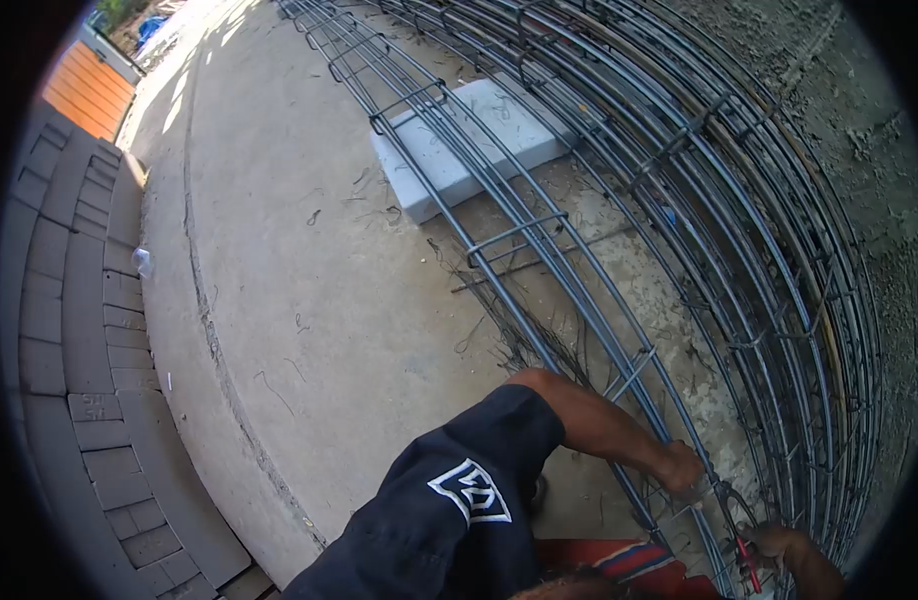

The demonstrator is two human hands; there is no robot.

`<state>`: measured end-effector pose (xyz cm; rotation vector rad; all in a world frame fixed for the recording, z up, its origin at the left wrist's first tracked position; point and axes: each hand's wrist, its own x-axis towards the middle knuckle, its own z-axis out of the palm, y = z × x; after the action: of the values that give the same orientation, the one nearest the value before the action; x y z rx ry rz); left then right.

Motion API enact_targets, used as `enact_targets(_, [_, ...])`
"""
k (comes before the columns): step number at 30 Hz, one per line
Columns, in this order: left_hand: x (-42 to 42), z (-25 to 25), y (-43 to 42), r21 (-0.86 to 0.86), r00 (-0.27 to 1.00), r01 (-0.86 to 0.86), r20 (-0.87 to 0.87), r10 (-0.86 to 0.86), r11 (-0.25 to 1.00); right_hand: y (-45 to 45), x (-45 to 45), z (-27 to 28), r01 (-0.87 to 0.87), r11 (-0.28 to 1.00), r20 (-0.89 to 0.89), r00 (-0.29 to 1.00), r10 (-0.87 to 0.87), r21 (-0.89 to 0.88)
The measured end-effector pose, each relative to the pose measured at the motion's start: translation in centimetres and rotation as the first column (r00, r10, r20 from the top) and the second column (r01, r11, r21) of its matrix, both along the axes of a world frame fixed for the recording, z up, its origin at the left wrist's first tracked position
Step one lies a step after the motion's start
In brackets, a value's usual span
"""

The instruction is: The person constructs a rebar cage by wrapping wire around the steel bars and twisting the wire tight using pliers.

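Note:
My left arm, in a dark sleeve with a white emblem, reaches across a long rebar cage (519, 240). My left hand (683, 468) is closed against the cage's bars; what its fingers grip is hidden. Just below it, my right hand (776, 542) is closed around a pair of pincers (747, 560) with red handles. The dark jaws of the pincers point up toward the left hand and lie close to the bars. Square stirrups (634, 370) cross the long bars at intervals.
A white block (444, 150) lies beneath the cage. More rebar cages (769, 250) are piled on the right. Loose tie wires (539, 335) litter the concrete floor (299, 250). Grey blocks (84, 350) are stacked along the left, with an orange panel (91, 85) beyond.

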<state>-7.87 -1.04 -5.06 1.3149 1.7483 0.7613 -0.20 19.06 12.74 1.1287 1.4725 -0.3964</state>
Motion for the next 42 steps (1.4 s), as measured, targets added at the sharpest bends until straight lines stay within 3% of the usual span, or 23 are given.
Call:
enact_targets(1, [0.3,-1.4,0.3,0.113,0.998,0.004,0.067,-0.011,0.994,-0.7,-0.5,0.7,-0.142,0.980,-0.055,0.989,0.135,-0.142])
enact_targets(2, [0.2,-0.9,0.3,0.040,0.999,0.033,0.025,-0.034,0.999,-1.8,-1.0,1.4,-0.232,0.954,-0.079,0.972,0.221,-0.191])
enact_targets(3, [0.9,-1.8,0.5,0.091,0.998,-0.048,-0.025,0.051,0.995,-1.7,-0.3,1.8,-0.615,0.782,-0.333,0.762,0.556,-0.099])
enact_targets(4, [0.4,-1.2,0.3,0.037,1.000,0.016,0.017,-0.016,0.999,-2.8,-0.4,2.3,-0.680,0.733,-0.416,0.661,0.625,0.023])
enact_targets(5, [-0.9,1.6,-0.7,-0.087,0.996,0.066,0.068,-0.060,0.994,-3.1,-0.2,2.9,-0.863,0.473,-0.317,0.405,0.858,0.177])
enact_targets(7, [-0.1,0.1,0.4,-0.099,0.999,0.047,0.017,-0.045,0.994,-3.0,0.3,3.7,-0.940,0.136,-0.334,0.025,0.942,0.314])
enact_targets(9, [-0.4,0.4,0.5,-0.133,0.996,0.082,0.029,-0.079,0.988,-2.8,0.6,3.2,-0.900,0.056,-0.298,-0.084,0.951,0.433])
enact_targets(12, [-1.0,2.6,-0.4,-0.155,0.996,0.076,0.048,-0.069,0.985,-3.0,0.2,1.3,-0.875,0.206,-0.297,0.076,0.952,0.438])
enact_targets(13, [-0.7,2.2,-0.4,-0.108,0.998,0.060,0.034,-0.056,0.992,-3.5,-0.9,1.3,-0.849,0.444,-0.307,0.357,0.882,0.287])
enact_targets(15, [-0.6,1.6,-0.4,-0.012,1.000,0.019,0.006,-0.019,1.000,-4.1,-3.5,2.5,-0.570,0.821,-0.203,0.805,0.557,-0.009])
enact_targets(16, [-0.6,1.7,-0.4,-0.061,0.999,0.044,0.018,-0.043,0.997,-3.7,-3.2,2.8,-0.593,0.805,-0.170,0.790,0.588,0.027])
enact_targets(19, [-1.1,1.9,0.1,-0.154,0.997,0.080,0.033,-0.076,0.985,-1.0,0.8,3.6,-0.623,0.768,-0.382,0.681,0.625,0.147])
enact_targets(22, [0.2,0.4,0.4,-0.100,0.996,0.090,0.035,-0.086,0.991,-1.9,3.9,5.6,-0.202,0.975,-0.504,0.854,0.129,-0.093])
enact_targets(24, [-0.2,0.5,0.1,-0.034,1.000,0.013,0.016,-0.012,0.999,-1.7,7.6,5.6,0.153,0.951,-0.518,0.809,-0.276,-0.267])
enact_targets(26, [-0.2,0.7,-0.2,-0.086,1.000,0.006,-0.015,-0.007,0.996,-2.2,10.4,5.8,0.268,0.878,-0.489,0.748,-0.449,-0.396])
enact_targets(29, [-0.1,0.2,-0.3,-0.038,0.999,0.052,-0.011,-0.052,0.998,-3.2,15.6,4.1,-0.104,0.994,-0.652,0.757,0.049,-0.046])
enact_targets(32, [-0.3,0.9,-1.1,0.008,1.000,-0.011,-0.029,0.011,1.000,-3.3,20.9,2.0,0.074,0.996,-0.755,0.649,-0.092,-0.057])
enact_targets(34, [-0.2,2.8,-1.3,-0.036,0.999,0.036,0.007,-0.036,0.999,-3.2,23.2,-0.9,0.070,0.993,-0.769,0.628,-0.118,-0.096])
enact_targets(37, [1.5,4.0,-3.5,0.026,0.982,-0.101,-0.160,0.104,0.995,-3.6,27.0,-7.1,-0.006,0.981,-0.788,0.597,-0.151,-0.193])
enact_targets(39, [3.7,7.7,-7.9,0.413,0.919,-0.388,0.102,0.381,0.824,-4.7,30.5,-10.4,-0.064,0.968,-0.801,0.576,-0.164,-0.244])
enact_targets(40, [4.8,7.2,-9.3,0.434,0.913,-0.407,0.212,0.348,0.804,-5.4,31.8,-11.7,-0.095,0.960,-0.813,0.558,-0.167,-0.262])
enact_targets(41, [5.8,7.3,-11.4,0.360,0.904,-0.392,0.324,0.280,0.847,-6.2,32.7,-12.6,-0.130,0.955,-0.831,0.533,-0.160,-0.267])
enact_targets(42, [6.2,7.4,-13.5,0.061,0.865,-0.268,0.456,0.212,0.961,-6.9,33.1,-13.5,-0.160,0.953,-0.854,0.500,-0.147,-0.258])
